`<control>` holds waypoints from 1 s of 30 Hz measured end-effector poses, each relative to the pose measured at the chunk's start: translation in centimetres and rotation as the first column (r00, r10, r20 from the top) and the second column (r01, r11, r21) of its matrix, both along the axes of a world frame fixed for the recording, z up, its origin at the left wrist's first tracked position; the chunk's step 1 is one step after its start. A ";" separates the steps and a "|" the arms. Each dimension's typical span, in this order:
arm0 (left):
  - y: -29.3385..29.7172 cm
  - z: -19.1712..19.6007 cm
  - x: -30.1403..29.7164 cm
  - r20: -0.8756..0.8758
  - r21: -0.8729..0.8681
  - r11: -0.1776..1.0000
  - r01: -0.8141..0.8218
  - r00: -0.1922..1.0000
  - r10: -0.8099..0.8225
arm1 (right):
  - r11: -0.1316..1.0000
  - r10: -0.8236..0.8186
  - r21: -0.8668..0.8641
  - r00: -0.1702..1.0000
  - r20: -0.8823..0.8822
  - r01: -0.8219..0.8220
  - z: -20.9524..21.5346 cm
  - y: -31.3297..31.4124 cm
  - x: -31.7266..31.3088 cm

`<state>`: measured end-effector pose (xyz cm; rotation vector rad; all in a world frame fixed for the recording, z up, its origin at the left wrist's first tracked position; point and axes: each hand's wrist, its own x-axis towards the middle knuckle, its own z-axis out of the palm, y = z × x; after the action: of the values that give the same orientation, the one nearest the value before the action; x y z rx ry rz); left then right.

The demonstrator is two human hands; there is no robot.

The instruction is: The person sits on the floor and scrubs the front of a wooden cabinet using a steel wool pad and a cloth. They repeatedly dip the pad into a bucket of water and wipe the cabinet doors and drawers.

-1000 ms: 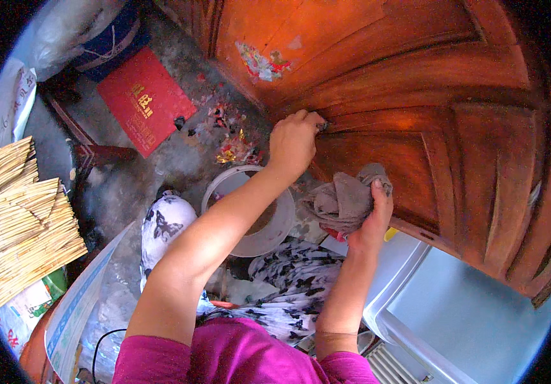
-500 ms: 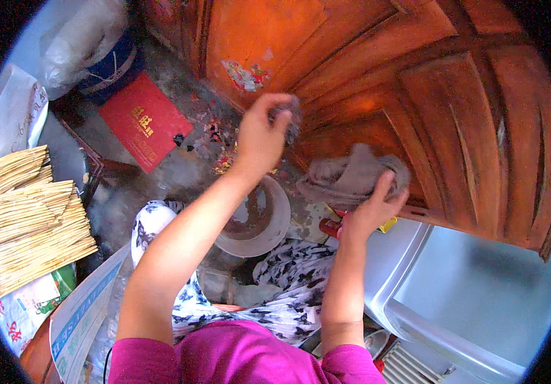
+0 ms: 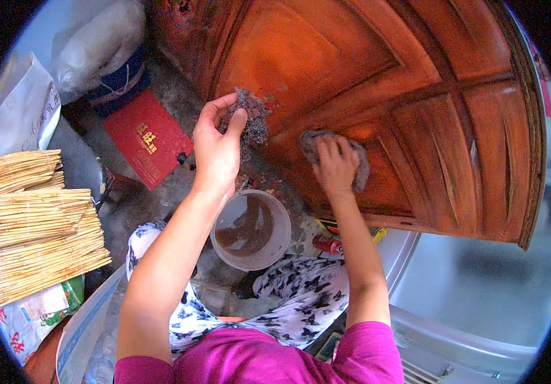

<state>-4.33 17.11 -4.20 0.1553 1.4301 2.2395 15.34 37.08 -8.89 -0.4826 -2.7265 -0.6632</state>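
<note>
A wooden door panel [image 3: 314,77], reddish brown with raised mouldings, leans in front of me. My right hand [image 3: 338,165] presses a grey cloth [image 3: 364,171] flat against its lower part, fingers closed over the fabric. In my left hand [image 3: 219,137] a clump of steel wool scourer [image 3: 254,120] is pinched between thumb and fingers, held up close to the panel's left side. Below, between my knees, stands a whitish plastic bucket [image 3: 284,238] with murky brown water in it.
A red flat card [image 3: 147,137] and dark scraps lie on the floor at left. Bundles of thin yellow sticks [image 3: 38,249] are stacked nearer. A blue bucket [image 3: 121,86] with plastic on it stands behind. At right is a pale glass-topped cabinet [image 3: 467,281]; a red can [image 3: 328,245] lies under the panel.
My right hand has brought the loosely held cloth forward and left onto the panel, pressing it there. The left hand has drawn left with the scourer, and more of the bucket shows.
</note>
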 end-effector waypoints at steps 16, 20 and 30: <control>-1.5 1.8 -0.2 0.152 0.031 0.994 0.107 0.982 -0.110 | 0.883 0.468 -0.229 0.737 0.488 -0.409 -0.5 -0.1 -1.2; -2.0 2.7 0.2 0.166 0.117 0.988 0.096 0.979 -0.114 | 0.902 0.423 -0.202 0.872 0.246 -0.381 8.4 -1.5 0.6; -2.7 3.3 0.4 0.162 0.052 0.995 0.085 0.982 -0.093 | 0.914 -0.109 0.347 0.951 -0.289 0.210 25.3 -1.8 -3.2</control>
<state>-3.93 14.45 -0.86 0.0464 1.2624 2.1587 12.10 35.27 16.44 -0.6517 -2.2536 -1.0541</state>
